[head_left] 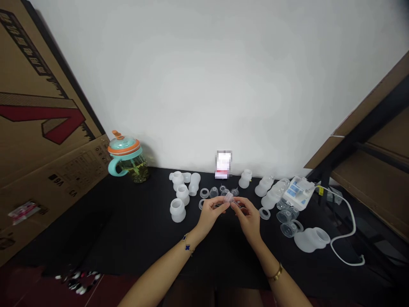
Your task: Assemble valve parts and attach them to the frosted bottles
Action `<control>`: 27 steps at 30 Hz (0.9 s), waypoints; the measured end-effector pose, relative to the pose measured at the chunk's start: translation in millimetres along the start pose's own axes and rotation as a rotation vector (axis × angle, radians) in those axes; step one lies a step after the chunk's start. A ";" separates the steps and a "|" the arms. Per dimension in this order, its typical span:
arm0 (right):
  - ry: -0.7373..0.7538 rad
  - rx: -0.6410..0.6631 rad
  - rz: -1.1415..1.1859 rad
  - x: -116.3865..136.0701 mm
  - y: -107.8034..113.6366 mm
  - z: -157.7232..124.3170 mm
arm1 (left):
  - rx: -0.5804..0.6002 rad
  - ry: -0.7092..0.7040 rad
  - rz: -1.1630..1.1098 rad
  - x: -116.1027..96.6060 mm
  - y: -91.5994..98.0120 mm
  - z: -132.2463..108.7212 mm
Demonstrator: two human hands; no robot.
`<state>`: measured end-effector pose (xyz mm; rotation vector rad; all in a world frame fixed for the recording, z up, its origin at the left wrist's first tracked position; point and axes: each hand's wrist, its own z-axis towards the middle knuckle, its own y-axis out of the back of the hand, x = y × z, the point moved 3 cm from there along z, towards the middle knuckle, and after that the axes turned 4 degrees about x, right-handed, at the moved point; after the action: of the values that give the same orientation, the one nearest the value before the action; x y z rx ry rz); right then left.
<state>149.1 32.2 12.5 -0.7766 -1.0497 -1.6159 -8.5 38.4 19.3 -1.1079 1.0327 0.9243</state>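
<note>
My left hand point(212, 212) and my right hand point(249, 216) meet over the middle of the black table. Between their fingertips is a small clear plastic part point(229, 197) with ridges round it, pinched from both sides. The fingers cover some of it, so its full shape is hidden. Just beyond my hands lie clear rings point(204, 193), a translucent bottle nipple point(213, 192) and other small clear pieces point(234, 192). A further clear ring point(264, 213) rests beside my right hand. Several white wide-necked bottles point(178, 210) stand to the left of my left hand.
To the right are frosted bottles point(308, 239), clear cups point(289, 229), and a white device point(298, 192) with a white cable point(353, 221). A lit phone point(223, 165) leans on the wall. At the left stands a lidded glass jug point(136, 164) beside a cardboard box point(64, 170).
</note>
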 end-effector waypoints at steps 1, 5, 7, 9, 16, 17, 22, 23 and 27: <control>0.006 0.001 -0.004 0.0 0.1 0.1 | 0.005 -0.002 0.003 0.3 -0.1 0.1; 0.025 0.005 -0.014 -0.4 -0.1 0.6 | 0.021 -0.013 0.018 2.8 -0.1 0.3; 0.040 -0.002 -0.017 0.0 -0.1 0.7 | 0.026 -0.014 0.025 3.6 -0.1 0.3; 0.058 -0.004 -0.026 1.3 -0.1 0.8 | 0.031 -0.021 0.030 3.6 -0.1 0.3; 0.119 -0.018 -0.087 7.4 0.5 1.1 | 0.028 -0.020 0.019 5.7 0.0 0.5; 0.126 -0.016 -0.091 7.9 0.1 1.0 | 0.025 -0.019 0.015 6.2 0.0 0.6; 0.135 0.016 -0.113 9.5 -3.4 0.1 | -0.031 -0.034 0.014 6.9 1.5 1.7; 0.131 0.021 -0.112 9.7 -4.1 -0.1 | -0.040 -0.033 0.011 7.2 1.8 1.8; 0.085 0.030 -0.078 8.1 -5.3 -0.5 | -0.039 -0.023 0.002 8.7 1.7 1.8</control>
<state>141.7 29.1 18.0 -0.6488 -1.0524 -1.6800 -7.6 41.2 10.7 -1.1267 1.0009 0.9607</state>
